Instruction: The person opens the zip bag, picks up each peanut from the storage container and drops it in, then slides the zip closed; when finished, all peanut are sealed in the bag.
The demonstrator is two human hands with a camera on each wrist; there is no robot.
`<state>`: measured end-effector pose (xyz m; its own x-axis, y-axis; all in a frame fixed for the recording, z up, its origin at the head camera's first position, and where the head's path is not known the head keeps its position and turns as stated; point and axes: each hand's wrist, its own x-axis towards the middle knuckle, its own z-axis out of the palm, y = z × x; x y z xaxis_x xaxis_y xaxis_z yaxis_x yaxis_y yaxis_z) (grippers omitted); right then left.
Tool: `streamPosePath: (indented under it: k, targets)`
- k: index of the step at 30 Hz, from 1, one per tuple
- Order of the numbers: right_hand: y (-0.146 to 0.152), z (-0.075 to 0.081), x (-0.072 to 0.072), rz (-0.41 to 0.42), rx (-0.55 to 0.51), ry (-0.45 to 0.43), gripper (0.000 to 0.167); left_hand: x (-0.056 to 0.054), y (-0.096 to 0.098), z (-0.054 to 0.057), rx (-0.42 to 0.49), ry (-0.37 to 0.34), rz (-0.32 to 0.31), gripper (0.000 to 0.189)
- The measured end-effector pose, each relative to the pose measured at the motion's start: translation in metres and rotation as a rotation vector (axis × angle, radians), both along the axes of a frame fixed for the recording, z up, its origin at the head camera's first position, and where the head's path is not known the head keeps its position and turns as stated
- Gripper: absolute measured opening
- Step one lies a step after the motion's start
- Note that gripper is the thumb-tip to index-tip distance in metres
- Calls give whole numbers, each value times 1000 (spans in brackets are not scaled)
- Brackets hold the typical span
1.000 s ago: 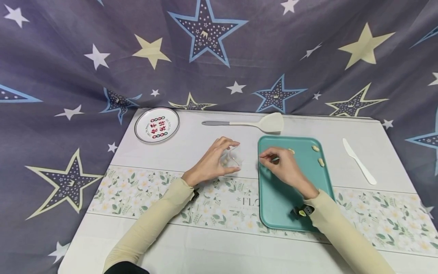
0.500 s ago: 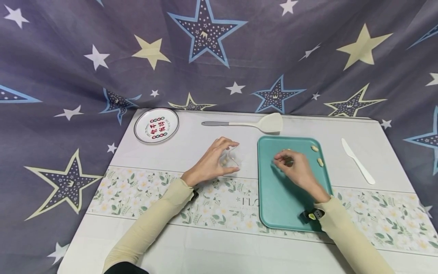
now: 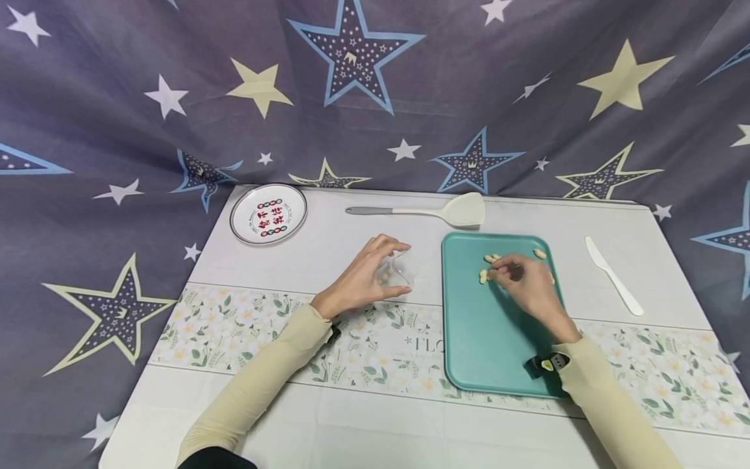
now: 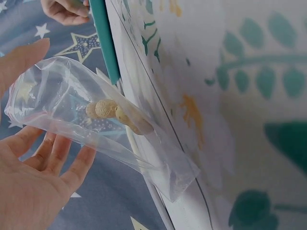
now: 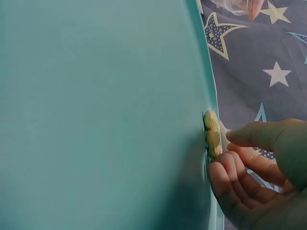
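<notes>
The right hand (image 3: 527, 286) is shifting rightward over the tray (image 3: 483, 348) to peanuts (image 3: 483, 277) right of centre, fingers half-curling, grip unclear; the left hand (image 3: 364, 273), spread wide, is holding the bag (image 3: 398, 270) mid-frame.

Both arms, in pale sleeves (image 3: 586, 374) down to the wrists, reach forward and inward. The left arm (image 3: 263, 371) ends in a left hand (image 3: 363, 275) in a wide grip, left thumb (image 4: 21, 57) well apart from curved fingers (image 4: 60, 153). The right arm (image 3: 624, 407) leads to a right hand (image 3: 530, 286) with loosely bent fingers, right thumb (image 5: 259, 134) just beside the index finger (image 5: 256, 160).
</notes>
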<state>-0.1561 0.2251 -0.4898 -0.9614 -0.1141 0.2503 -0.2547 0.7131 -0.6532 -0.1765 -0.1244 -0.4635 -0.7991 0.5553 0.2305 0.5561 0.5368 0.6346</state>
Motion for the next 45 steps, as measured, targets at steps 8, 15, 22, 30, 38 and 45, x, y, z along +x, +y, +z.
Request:
streamPosePath:
  k: [8,15,22,30,38,45]
  targets:
    - [3,-1,-4,-2,22,-24,13,0,1,0,-1,0,4,76]
    - [1,3,-3,20,36,-66,12,1,2,-1,16,-6,2,76]
    - [2,5,-3,44,54,-92,13,1,1,0,9,-12,9,76]
    - [5,5,-1,33,67,-110,16,1,1,2,4,2,6,74]
    - [4,4,0,23,86,-96,14,1,1,1,7,3,8,74]
    - [3,5,1,9,90,-82,13,1,2,0,17,-6,7,75]
